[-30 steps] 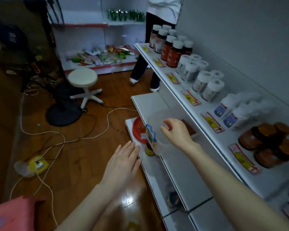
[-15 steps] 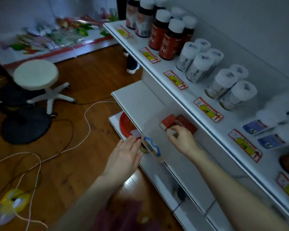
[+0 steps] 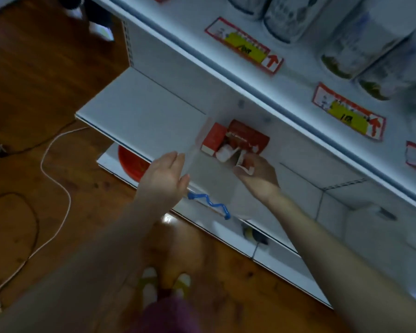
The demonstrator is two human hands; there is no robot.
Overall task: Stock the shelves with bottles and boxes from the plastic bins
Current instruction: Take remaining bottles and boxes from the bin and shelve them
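Observation:
A clear plastic bin with a blue latch handle sits on the white middle shelf. Inside it lie a few red boxes. My left hand rests flat against the bin's left wall with the fingers straight. My right hand reaches into the bin and pinches a small red-and-white box just below the other boxes. The view is blurred, so the print on the boxes is unreadable.
The upper shelf overhangs the bin and carries white bottles and red-and-yellow price labels. A red plate and a dark bottle sit on the lowest shelf. A white cable crosses the wooden floor.
The camera has dropped closer to the bin. My left hand has moved up against the bin's left wall. My right hand has gone into the bin and taken a small box.

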